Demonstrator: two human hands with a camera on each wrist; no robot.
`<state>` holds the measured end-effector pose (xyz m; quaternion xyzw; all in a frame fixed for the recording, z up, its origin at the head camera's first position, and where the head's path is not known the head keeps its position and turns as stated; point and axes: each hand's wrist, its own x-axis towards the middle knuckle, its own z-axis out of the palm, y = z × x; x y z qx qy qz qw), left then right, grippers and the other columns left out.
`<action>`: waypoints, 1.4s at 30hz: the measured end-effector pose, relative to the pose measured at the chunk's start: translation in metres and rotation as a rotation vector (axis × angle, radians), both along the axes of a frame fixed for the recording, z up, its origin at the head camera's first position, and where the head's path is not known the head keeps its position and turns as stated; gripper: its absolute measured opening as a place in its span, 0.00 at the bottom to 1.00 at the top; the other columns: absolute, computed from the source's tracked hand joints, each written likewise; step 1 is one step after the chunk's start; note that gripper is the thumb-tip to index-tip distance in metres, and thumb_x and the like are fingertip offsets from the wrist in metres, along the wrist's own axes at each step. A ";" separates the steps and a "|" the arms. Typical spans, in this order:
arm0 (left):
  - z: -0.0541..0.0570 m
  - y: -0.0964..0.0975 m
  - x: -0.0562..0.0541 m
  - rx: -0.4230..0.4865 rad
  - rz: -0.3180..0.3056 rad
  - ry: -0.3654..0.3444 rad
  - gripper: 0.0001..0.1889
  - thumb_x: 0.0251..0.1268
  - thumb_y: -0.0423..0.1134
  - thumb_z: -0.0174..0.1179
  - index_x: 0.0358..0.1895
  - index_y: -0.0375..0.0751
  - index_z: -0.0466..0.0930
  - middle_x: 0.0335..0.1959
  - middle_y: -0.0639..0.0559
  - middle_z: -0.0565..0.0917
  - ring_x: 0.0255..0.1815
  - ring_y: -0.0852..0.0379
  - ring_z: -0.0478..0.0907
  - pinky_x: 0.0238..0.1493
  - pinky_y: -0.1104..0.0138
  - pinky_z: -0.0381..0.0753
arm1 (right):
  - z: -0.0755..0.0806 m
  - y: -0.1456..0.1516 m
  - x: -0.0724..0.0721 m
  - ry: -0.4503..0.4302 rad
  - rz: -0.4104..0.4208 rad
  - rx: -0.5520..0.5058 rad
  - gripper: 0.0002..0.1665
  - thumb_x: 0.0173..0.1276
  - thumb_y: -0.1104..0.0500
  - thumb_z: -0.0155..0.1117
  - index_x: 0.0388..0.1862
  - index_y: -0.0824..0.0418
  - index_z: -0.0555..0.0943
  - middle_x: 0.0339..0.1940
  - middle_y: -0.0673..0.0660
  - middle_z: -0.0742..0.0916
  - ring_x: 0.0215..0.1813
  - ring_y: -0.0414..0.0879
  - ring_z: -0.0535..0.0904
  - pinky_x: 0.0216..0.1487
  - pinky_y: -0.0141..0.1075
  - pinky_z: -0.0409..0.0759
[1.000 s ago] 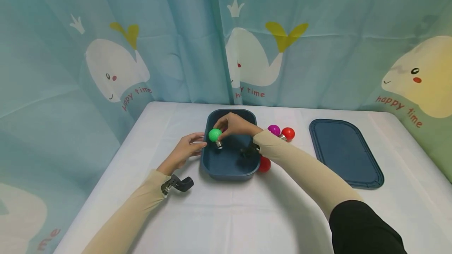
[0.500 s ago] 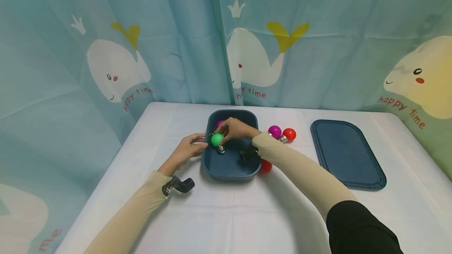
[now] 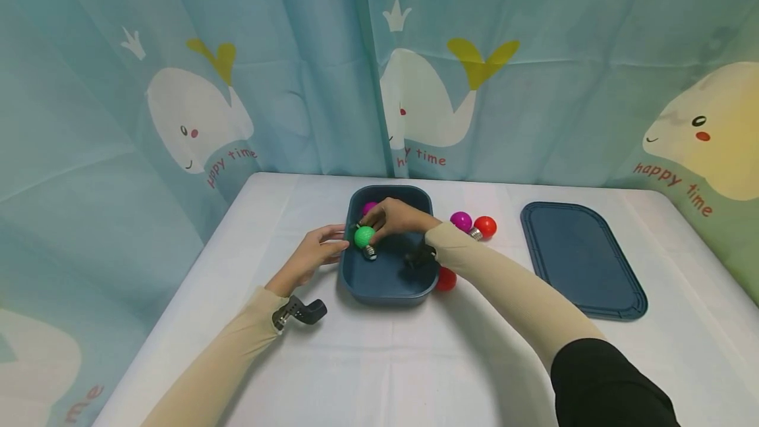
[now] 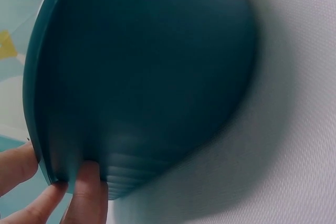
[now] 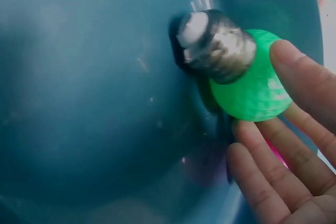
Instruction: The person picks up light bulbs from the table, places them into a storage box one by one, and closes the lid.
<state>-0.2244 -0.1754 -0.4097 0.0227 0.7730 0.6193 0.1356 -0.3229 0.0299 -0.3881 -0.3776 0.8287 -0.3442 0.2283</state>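
Note:
A green light bulb (image 3: 364, 237) with a metal screw base is low inside the dark blue box (image 3: 388, 292), by its left wall. My right hand (image 3: 398, 217) reaches in over the box and pinches the bulb. In the right wrist view, my thumb lies on the green globe (image 5: 252, 95) and the fingers are on its other side. A magenta bulb (image 3: 369, 207) sits behind it in the box, partly hidden by the hand. My left hand (image 3: 311, 252) touches the left wall from outside; its fingertips rest at the rim in the left wrist view.
Right of the box lie a magenta bulb (image 3: 460, 221) and a red bulb (image 3: 485, 227). Another red bulb (image 3: 447, 279) sits against the near right corner. A dark blue lid (image 3: 584, 259) lies farther right on the white table (image 3: 332, 374). A whale-print curtain (image 3: 320, 84) hangs behind.
My right hand has lowered the green bulb slightly toward me inside the box, and the magenta bulb behind it has come into view. My left hand has stayed at the wall.

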 end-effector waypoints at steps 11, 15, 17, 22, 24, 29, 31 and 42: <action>-0.001 0.001 -0.001 -0.002 0.006 0.000 0.27 0.68 0.33 0.52 0.69 0.32 0.59 0.65 0.31 0.67 0.63 0.38 0.70 0.60 0.52 0.77 | 0.021 0.015 0.000 -0.026 -0.043 0.000 0.29 0.54 0.65 0.72 0.56 0.68 0.77 0.55 0.63 0.83 0.53 0.51 0.82 0.52 0.35 0.83; -0.001 0.001 -0.002 -0.005 0.003 0.000 0.27 0.68 0.33 0.52 0.69 0.31 0.59 0.65 0.31 0.67 0.63 0.38 0.70 0.60 0.52 0.77 | 0.030 0.022 0.000 -0.039 -0.052 -0.010 0.31 0.54 0.66 0.71 0.59 0.68 0.75 0.58 0.63 0.81 0.56 0.53 0.81 0.54 0.36 0.82; -0.001 0.001 -0.001 -0.006 -0.001 0.001 0.27 0.69 0.33 0.52 0.69 0.31 0.59 0.65 0.30 0.67 0.63 0.37 0.70 0.60 0.52 0.76 | 0.034 0.027 0.000 -0.036 -0.040 -0.020 0.32 0.54 0.66 0.71 0.59 0.68 0.75 0.59 0.64 0.80 0.57 0.54 0.80 0.54 0.38 0.82; -0.001 0.002 -0.001 -0.006 -0.003 0.006 0.27 0.68 0.33 0.52 0.68 0.30 0.59 0.64 0.30 0.67 0.62 0.37 0.71 0.60 0.52 0.77 | 0.045 0.040 0.004 -0.017 -0.017 -0.032 0.34 0.54 0.66 0.71 0.61 0.69 0.73 0.59 0.66 0.80 0.58 0.58 0.79 0.56 0.39 0.81; -0.001 0.002 -0.001 -0.005 0.001 0.006 0.27 0.68 0.33 0.52 0.68 0.30 0.60 0.64 0.30 0.67 0.62 0.37 0.71 0.60 0.53 0.77 | 0.051 0.045 0.007 -0.011 -0.017 -0.033 0.34 0.54 0.67 0.71 0.61 0.69 0.73 0.59 0.66 0.80 0.58 0.59 0.79 0.56 0.40 0.81; -0.002 0.001 -0.002 -0.007 0.003 0.004 0.27 0.68 0.33 0.53 0.68 0.30 0.60 0.64 0.30 0.67 0.62 0.38 0.71 0.60 0.53 0.77 | 0.066 0.059 0.016 -0.010 -0.010 -0.045 0.35 0.54 0.66 0.71 0.62 0.67 0.72 0.60 0.66 0.79 0.58 0.56 0.79 0.58 0.43 0.80; -0.001 0.000 -0.002 -0.008 -0.001 0.005 0.27 0.68 0.32 0.52 0.68 0.30 0.59 0.64 0.29 0.67 0.62 0.37 0.71 0.59 0.53 0.77 | 0.072 0.065 0.021 -0.015 -0.008 -0.050 0.35 0.54 0.66 0.71 0.62 0.66 0.72 0.60 0.66 0.79 0.58 0.56 0.79 0.59 0.46 0.78; 0.001 0.001 0.000 -0.013 -0.014 0.011 0.27 0.68 0.33 0.52 0.68 0.30 0.58 0.64 0.29 0.66 0.63 0.36 0.69 0.60 0.53 0.77 | 0.088 0.105 0.042 0.070 -0.027 0.003 0.32 0.54 0.62 0.72 0.60 0.62 0.75 0.58 0.62 0.81 0.57 0.55 0.79 0.60 0.47 0.78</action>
